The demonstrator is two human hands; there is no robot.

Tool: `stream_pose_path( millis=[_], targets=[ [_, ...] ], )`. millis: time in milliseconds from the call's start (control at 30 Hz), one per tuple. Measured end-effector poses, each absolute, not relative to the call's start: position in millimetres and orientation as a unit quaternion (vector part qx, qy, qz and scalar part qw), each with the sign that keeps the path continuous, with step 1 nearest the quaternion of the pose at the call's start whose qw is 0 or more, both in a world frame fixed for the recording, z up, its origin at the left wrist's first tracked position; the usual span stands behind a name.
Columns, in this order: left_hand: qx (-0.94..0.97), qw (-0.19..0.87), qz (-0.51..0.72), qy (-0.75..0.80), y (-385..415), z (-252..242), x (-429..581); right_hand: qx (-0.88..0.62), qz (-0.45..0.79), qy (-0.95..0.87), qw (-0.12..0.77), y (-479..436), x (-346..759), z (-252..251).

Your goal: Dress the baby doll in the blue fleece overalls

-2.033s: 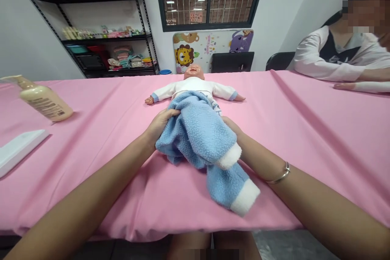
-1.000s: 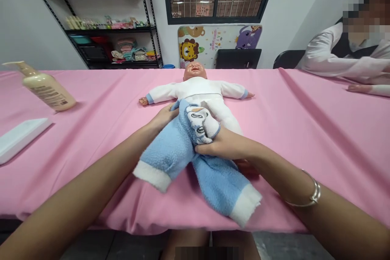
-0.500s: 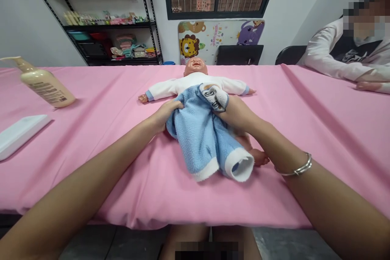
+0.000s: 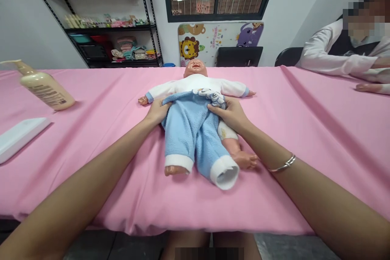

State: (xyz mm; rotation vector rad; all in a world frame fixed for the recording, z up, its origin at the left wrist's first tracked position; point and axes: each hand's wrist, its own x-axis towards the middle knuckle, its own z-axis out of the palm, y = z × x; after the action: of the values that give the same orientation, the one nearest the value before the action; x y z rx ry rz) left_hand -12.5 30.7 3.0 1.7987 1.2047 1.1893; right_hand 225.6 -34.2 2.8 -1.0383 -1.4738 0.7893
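Observation:
A baby doll (image 4: 195, 81) in a white top with blue cuffs lies on its back, head away from me and arms spread. Over its lower body are light blue fleece pants (image 4: 183, 120) with white cuffs. My left hand (image 4: 157, 110) grips the waistband at its left side. My right hand (image 4: 230, 111) pinches the waistband at the right, by a bunched patterned patch. One doll foot (image 4: 176, 170) shows at the left leg's cuff. The other leg (image 4: 233, 148) lies bare outside the pants, beside the hollow right pant leg.
A pump bottle (image 4: 45, 88) leans at the left above a white flat case (image 4: 22, 138) on the pink cloth (image 4: 106, 195). At the far right a person's white sleeve (image 4: 326, 55) rests on the table. Black shelves (image 4: 106, 30) stand behind.
The pants have been drawn up and flattened across the doll, both hands spreading the waistband. A foot now shows at the left cuff. The other person's arm has shifted.

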Motion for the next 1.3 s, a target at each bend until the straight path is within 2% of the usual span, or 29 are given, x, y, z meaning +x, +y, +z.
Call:
stream_pose_path(
  millis=[67,133,233,333,433,600,733,833,1000,1067,1200,1300],
  targets=[
    [0.669,0.355,0.473,0.451,27,6,-13,-0.467,0.251,-0.642,0.554,-34,215,1],
    [0.654,0.44,0.451,0.418,18,11,-12,-0.5,0.211,-0.668,0.509,-36,209,2],
    [0.654,0.554,0.368,0.36,3,17,-8,-0.496,0.232,-0.737,0.396,-43,205,8],
    [0.658,0.553,0.364,0.358,-3,17,-4,-0.465,0.246,-0.777,0.344,-49,202,13],
    [0.646,0.537,0.385,0.382,3,13,-2,-0.499,0.252,-0.736,0.382,-48,196,15],
    [0.639,0.51,0.401,0.413,18,9,0,-0.544,0.179,-0.637,0.517,-39,188,11],
    [0.643,0.444,0.449,0.434,26,5,3,-0.534,0.19,-0.574,0.591,-33,188,6],
    [0.671,0.38,0.456,0.444,32,2,3,-0.509,0.206,-0.587,0.595,-35,191,5],
    [0.685,0.338,0.445,0.468,39,2,-6,-0.475,0.184,-0.664,0.548,-39,200,13],
    [0.68,0.341,0.432,0.485,41,4,-11,-0.469,0.224,-0.645,0.56,-38,207,16],
    [0.701,0.336,0.397,0.487,46,4,-21,-0.427,0.403,-0.54,0.603,-34,222,15],
    [0.746,0.306,0.385,0.449,48,2,-24,-0.375,0.49,-0.541,0.571,-36,228,16]
  ],
)
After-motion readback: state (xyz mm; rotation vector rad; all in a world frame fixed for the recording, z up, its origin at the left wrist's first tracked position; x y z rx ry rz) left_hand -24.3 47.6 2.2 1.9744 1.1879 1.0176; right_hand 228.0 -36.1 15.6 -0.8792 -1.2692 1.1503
